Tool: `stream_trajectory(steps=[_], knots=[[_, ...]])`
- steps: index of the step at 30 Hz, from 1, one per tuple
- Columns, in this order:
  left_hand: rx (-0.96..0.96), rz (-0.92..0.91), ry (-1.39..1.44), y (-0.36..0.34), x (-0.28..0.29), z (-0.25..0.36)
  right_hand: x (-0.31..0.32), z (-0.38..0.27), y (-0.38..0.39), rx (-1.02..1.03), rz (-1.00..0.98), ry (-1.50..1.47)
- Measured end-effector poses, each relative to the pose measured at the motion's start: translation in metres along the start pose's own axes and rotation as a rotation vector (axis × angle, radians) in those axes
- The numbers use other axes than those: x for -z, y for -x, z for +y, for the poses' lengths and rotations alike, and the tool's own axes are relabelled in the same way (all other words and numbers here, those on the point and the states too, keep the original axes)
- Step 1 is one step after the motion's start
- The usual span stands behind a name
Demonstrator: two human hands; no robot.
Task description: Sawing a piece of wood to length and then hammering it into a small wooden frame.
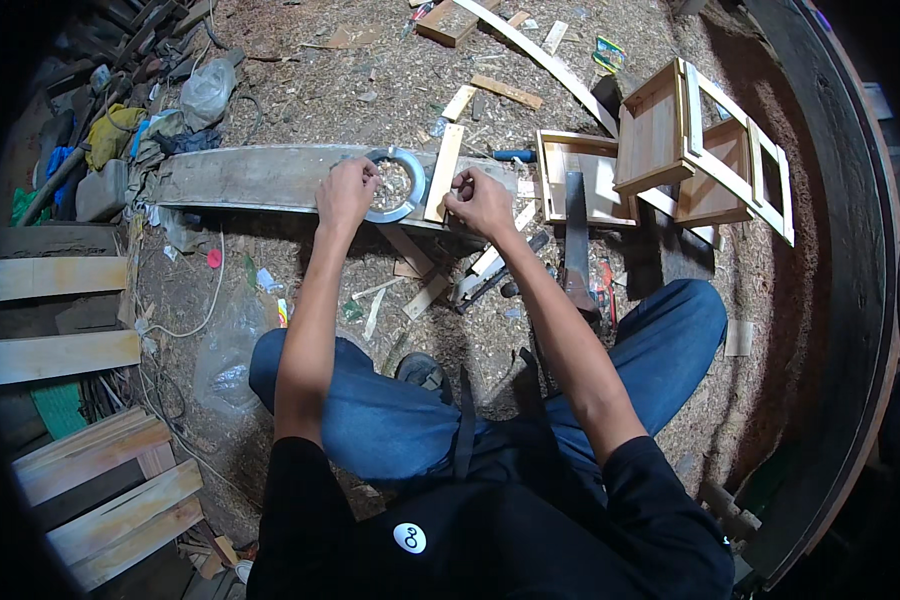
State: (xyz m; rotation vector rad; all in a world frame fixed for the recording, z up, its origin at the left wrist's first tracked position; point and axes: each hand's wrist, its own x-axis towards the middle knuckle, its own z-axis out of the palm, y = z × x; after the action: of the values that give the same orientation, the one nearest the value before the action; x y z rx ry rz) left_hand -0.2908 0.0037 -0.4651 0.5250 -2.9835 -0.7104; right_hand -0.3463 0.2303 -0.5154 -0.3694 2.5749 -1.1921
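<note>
A flat grey ring (417,188) lies over the plank bench (240,180), with wood chips showing through its middle. Over the ring's left side is my left hand (344,194), its fingers curled together and covering that part of the rim; whatever they pinch is hidden. A pale wood strip (445,172) slants across the bench just right of the ring. My right hand (482,203) is closed beside this strip, thumb and fingertips together near its right edge. Anything between those fingertips is too small to name.
Right of the bench are an open wooden box (580,145), a handsaw (576,235) and a wooden frame with drawer-like boxes (655,130). A hand plane (478,283) and wood scraps lie below the bench. Boards (65,357) are stacked at left; clear plastic bags (232,360) lie nearby.
</note>
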Motion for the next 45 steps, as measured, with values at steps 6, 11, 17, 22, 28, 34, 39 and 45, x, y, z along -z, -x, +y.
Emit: stream_trajectory(steps=[6,11,17,22,28,34,39,45], knots=[[-0.093,-0.015,-0.033,0.002,-0.015,0.004,0.001,0.002,0.000,-0.004,0.001,-0.008],[-0.145,0.004,-0.163,0.009,-0.024,0.009,0.000,0.000,0.000,-0.003,-0.005,-0.006],[-0.063,-0.033,-0.085,0.006,-0.011,0.014,0.000,0.003,0.000,-0.016,-0.009,-0.023],[-0.043,0.026,-0.063,0.003,-0.002,0.008,0.000,0.003,-0.001,-0.005,-0.012,-0.019],[0.013,-0.030,0.029,0.001,0.003,0.007,0.000,0.003,-0.001,-0.012,-0.010,-0.021],[0.031,0.115,-0.150,0.006,-0.004,-0.005,-0.002,0.001,0.001,-0.007,-0.009,0.002],[0.050,0.016,-0.260,0.010,-0.017,-0.007,0.000,0.001,0.003,0.016,0.015,-0.013],[0.050,-0.139,-0.099,0.020,-0.023,0.019,0.002,0.016,0.006,0.010,0.090,-0.103]])
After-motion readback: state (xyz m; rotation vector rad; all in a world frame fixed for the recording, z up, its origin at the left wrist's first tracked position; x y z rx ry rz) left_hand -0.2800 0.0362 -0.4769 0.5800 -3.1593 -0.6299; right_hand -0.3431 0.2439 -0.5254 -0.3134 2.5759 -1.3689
